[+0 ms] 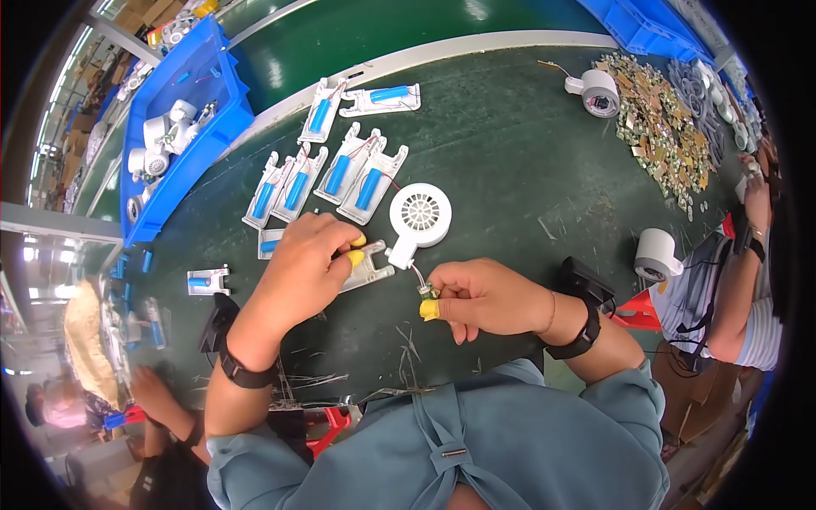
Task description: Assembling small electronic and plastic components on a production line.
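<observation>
My right hand pinches a small green circuit board between thumb and fingers, a yellow cover on one fingertip. Thin wires run from the board to a white round fan head with a slotted grille, lying on the table just beyond. My left hand is closed, its thumb and forefinger, both yellow-tipped, drawn close together over a white plastic handle shell. Whatever sits between those fingertips is too small to make out. Part of the shell is hidden beneath that hand.
Several white shells with blue batteries lie beyond my left hand. A blue bin of white fan parts stands left. A heap of circuit boards and two more fan heads are at right. Other people work on both sides.
</observation>
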Motion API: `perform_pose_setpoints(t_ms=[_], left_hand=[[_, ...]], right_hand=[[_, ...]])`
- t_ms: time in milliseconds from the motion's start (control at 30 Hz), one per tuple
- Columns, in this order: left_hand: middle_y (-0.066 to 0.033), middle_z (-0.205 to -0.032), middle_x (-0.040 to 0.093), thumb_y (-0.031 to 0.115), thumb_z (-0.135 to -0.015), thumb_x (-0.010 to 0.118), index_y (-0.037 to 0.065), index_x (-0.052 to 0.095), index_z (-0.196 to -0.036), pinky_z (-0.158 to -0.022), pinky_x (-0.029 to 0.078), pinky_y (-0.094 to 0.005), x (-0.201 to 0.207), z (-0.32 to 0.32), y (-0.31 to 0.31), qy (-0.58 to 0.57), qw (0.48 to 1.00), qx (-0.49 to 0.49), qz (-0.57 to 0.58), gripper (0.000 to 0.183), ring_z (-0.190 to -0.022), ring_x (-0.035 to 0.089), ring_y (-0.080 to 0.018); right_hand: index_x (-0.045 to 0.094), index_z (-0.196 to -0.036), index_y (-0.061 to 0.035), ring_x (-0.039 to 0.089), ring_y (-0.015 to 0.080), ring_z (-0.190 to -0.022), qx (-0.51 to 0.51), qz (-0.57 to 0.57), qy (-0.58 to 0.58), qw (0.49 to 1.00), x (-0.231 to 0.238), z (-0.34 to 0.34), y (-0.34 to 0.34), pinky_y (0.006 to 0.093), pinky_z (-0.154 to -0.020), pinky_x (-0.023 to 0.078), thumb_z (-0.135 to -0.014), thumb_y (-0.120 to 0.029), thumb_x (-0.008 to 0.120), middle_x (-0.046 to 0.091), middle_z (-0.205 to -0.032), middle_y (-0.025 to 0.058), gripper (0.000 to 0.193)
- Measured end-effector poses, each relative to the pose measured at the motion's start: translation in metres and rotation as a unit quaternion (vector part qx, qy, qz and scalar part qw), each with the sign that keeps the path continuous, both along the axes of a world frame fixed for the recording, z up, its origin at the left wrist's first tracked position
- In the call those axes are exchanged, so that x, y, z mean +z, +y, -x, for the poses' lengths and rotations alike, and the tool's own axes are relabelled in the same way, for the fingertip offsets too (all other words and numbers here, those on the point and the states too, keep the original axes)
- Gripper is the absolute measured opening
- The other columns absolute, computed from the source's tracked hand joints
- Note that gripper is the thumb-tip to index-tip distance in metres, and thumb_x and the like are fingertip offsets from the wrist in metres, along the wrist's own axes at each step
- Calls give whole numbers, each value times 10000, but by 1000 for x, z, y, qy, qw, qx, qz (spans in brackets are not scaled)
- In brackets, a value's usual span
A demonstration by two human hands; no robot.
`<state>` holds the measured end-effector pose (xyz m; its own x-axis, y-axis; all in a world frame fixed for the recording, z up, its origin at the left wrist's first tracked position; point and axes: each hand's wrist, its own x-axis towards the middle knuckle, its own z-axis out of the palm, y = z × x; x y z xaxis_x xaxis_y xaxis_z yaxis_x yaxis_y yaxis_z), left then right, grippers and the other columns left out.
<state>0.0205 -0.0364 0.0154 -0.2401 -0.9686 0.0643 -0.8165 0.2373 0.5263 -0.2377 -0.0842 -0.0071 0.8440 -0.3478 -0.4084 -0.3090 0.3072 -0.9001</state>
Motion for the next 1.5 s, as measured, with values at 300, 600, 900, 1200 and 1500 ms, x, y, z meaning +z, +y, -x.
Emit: perform_pose_setpoints(t_ms=[300,600,900,1200,1500], left_hand=[[-101,-982,663,-66,-784,568,14,569,-1075,-820,482,-309,-15,24,39,165,985,55,8,301,-947,616,-228],[-62,-880,618,-26,-687,674,56,626,-1016,-946,362,-413,-11,32,34,106,994,-31,-5,343,-857,575,-241],[-52,-870,602,-22,-719,665,72,649,-970,-841,402,-400,-8,35,38,36,996,-46,63,269,-840,575,-244],[-125,-965,604,-71,-781,638,25,558,-1088,-732,459,-360,-22,38,54,156,987,21,30,331,-859,563,-297],[-101,-928,616,-24,-750,638,25,548,-1036,-748,414,-394,-22,42,54,178,983,35,38,304,-850,573,-306]], right_hand=[[552,-942,-5,637,109,-590,1,28,5,1000,-2,0,3,255,-487,487,-940,-175,547,617,-695,41,170],[535,-1073,-7,657,114,-702,5,32,19,999,0,-2,3,254,-557,524,-942,-80,479,633,-818,51,159],[535,-1070,-4,653,112,-713,6,26,27,999,-1,-4,4,243,-564,521,-967,-76,468,633,-854,51,142],[497,-1047,26,648,135,-666,-51,-15,-19,998,-5,-14,18,271,-543,523,-936,-89,468,643,-856,102,163],[499,-1030,16,640,120,-651,-76,-15,-23,997,-6,-16,20,261,-532,515,-941,-70,479,646,-845,95,125]])
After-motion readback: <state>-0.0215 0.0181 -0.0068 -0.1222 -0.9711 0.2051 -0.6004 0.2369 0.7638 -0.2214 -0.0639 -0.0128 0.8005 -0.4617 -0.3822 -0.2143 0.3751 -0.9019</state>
